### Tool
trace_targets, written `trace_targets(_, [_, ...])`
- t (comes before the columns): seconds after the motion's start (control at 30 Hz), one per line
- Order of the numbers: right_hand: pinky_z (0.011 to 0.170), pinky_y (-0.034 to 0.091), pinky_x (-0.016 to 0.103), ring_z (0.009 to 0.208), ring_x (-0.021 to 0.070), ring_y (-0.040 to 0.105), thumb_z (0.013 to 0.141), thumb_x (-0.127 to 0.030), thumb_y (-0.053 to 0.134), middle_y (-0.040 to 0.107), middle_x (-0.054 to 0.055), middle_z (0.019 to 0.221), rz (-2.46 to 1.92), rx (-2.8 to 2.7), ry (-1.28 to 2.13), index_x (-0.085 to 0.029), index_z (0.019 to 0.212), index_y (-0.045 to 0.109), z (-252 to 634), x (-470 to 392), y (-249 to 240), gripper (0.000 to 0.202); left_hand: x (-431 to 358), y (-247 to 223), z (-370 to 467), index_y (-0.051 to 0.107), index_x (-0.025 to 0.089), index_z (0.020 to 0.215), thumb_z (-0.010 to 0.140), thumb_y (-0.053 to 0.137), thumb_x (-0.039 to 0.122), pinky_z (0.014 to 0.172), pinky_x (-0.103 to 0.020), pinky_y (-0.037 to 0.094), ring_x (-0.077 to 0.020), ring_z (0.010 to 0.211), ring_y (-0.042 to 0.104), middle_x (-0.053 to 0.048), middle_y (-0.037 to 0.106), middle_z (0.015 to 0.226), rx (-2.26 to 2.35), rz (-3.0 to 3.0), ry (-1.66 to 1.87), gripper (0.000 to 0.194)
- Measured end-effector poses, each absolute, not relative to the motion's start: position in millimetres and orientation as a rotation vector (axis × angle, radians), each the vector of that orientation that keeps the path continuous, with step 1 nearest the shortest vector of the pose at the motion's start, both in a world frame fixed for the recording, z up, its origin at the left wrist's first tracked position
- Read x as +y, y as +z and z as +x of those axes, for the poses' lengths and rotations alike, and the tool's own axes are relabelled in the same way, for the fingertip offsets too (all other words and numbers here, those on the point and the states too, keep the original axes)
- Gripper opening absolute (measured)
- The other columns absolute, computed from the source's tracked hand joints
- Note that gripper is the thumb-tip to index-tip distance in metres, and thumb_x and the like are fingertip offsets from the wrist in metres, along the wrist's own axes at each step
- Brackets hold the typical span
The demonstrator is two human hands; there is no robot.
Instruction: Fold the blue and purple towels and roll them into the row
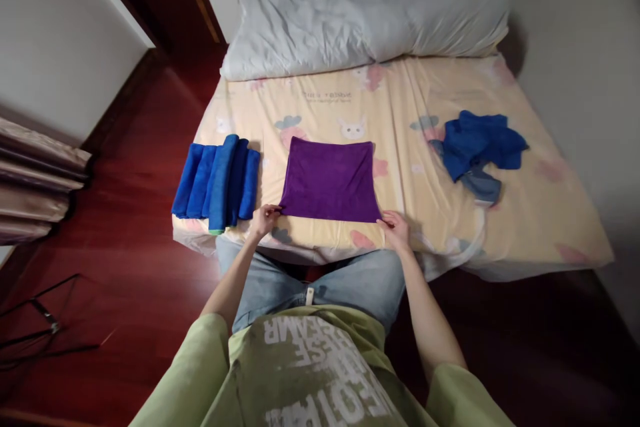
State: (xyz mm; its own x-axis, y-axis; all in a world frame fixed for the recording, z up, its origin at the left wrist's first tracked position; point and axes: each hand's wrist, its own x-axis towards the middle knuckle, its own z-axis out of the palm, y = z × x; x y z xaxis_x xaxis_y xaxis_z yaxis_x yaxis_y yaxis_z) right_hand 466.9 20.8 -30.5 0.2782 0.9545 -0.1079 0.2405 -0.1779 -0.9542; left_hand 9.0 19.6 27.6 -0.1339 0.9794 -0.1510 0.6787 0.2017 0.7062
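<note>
A purple cloth (pixel 330 180) lies spread flat on the patterned bed sheet (pixel 320 103). Its near left corner is pinched in my left hand (pixel 265 220), and its near right corner is between the fingers of my right hand (pixel 395 228). Left of the cloth, several rolled blue towels (pixel 217 180) lie side by side near the bed's front edge. To the right is a crumpled blue cloth (pixel 483 143) with a grey-blue piece (pixel 483 185) partly under it.
A bunched pale grey quilt (pixel 370 7) covers the far end of the bed. Curtains (pixel 35 180) hang at the left, and a black metal stand (pixel 50 327) is on the red floor (pixel 135 267). A wall (pixel 580 67) borders the right side.
</note>
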Motion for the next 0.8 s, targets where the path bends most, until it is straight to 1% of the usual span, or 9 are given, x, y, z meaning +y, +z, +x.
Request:
trace_targets(0.07, [0.077,0.056,0.041,0.073,0.0240,0.068,0.057,-0.055,0.081,0.072,0.008,0.077,-1.627,-1.133,0.985,-0.017,0.093,0.067,471.3,24.1,-33.1,0.054,18.7,26.9,3.4,0.082,0.017,0.107,0.084,0.064,0.021,0.081,-0.028,0.054,-0.0187,0.081,0.067,-0.006,0.076,0.092,1.885,1.619,0.585,0.029])
trace_targets(0.17, [0.076,0.057,0.040,0.074,0.0241,0.069,0.062,-0.049,0.078,0.073,0.009,0.079,-1.648,-1.205,0.980,-0.018,0.091,0.068,473.7,26.9,-34.9,0.044,14.3,25.8,1.7,0.082,0.020,0.107,0.084,0.065,0.019,0.091,-0.030,0.054,-0.0212,0.091,0.068,-0.006,0.077,0.095,1.878,1.765,0.474,0.029])
trace_targets(0.33, [0.077,0.060,0.043,0.075,0.0250,0.070,0.072,-0.031,0.066,0.072,0.009,0.083,-1.732,-1.400,0.881,-0.014,0.109,0.070,471.2,20.6,-32.0,0.041,0.4,22.8,6.4,0.080,0.021,0.114,0.088,0.064,0.018,0.097,-0.035,0.054,-0.0247,0.102,0.065,-0.008,0.075,0.098,1.914,1.925,0.383,0.030])
trace_targets(0.43, [0.092,0.059,0.048,0.098,0.0297,0.071,0.077,-0.022,0.060,0.072,0.016,0.106,-1.712,-1.690,0.576,-0.015,0.120,0.071,463.9,11.2,-21.3,0.044,-7.3,21.8,8.2,0.078,0.020,0.117,0.090,0.060,0.015,0.104,-0.040,0.054,-0.0282,0.120,0.061,-0.012,0.070,0.125,1.956,2.092,0.420,0.034])
trace_targets(0.5, [0.108,0.052,0.050,0.123,0.0316,0.064,0.081,-0.015,0.057,0.066,0.017,0.132,-1.631,-1.909,0.361,-0.017,0.127,0.071,457.3,5.7,-12.9,0.048,-8.7,21.1,9.4,0.073,0.019,0.128,0.089,0.055,0.009,0.115,-0.044,0.047,-0.0295,0.139,0.050,-0.013,0.057,0.149,1.878,2.269,0.444,0.044])
trace_targets(0.57, [0.118,0.045,0.049,0.141,0.0294,0.052,0.083,-0.009,0.051,0.056,0.012,0.150,-1.519,-2.113,0.283,-0.019,0.135,0.068,451.0,3.8,-7.2,0.055,-6.0,19.0,11.9,0.062,0.017,0.144,0.087,0.049,0.003,0.125,-0.046,0.036,-0.0275,0.153,0.036,-0.011,0.042,0.162,1.685,2.443,0.414,0.060])
trace_targets(0.63, [0.123,0.040,0.049,0.148,0.0260,0.045,0.083,-0.003,0.046,0.052,0.008,0.155,-1.421,-2.277,0.307,-0.020,0.141,0.064,446.4,6.0,-6.1,0.064,-0.3,14.8,16.2,0.051,0.015,0.152,0.084,0.046,0.000,0.129,-0.047,0.029,-0.0254,0.157,0.027,-0.011,0.036,0.166,1.506,2.539,0.347,0.070])
trace_targets(0.67, [0.124,0.038,0.050,0.149,0.0249,0.044,0.082,-0.001,0.045,0.053,0.008,0.155,-1.396,-2.326,0.332,-0.020,0.144,0.062,445.0,8.1,-7.3,0.067,2.9,11.9,18.7,0.049,0.013,0.154,0.084,0.045,0.000,0.129,-0.047,0.028,-0.0252,0.158,0.027,-0.011,0.036,0.166,1.466,2.549,0.314,0.072])
trace_targets(0.8, [0.123,0.040,0.050,0.146,0.0239,0.049,0.081,0.001,0.043,0.056,0.010,0.151,-1.443,-2.285,0.421,-0.018,0.145,0.061,441.5,15.7,-18.7,0.069,11.3,-1.8,26.1,0.050,0.009,0.153,0.085,0.040,0.000,0.126,-0.045,0.035,-0.0262,0.154,0.035,-0.014,0.041,0.162,1.546,2.472,0.257,0.069])
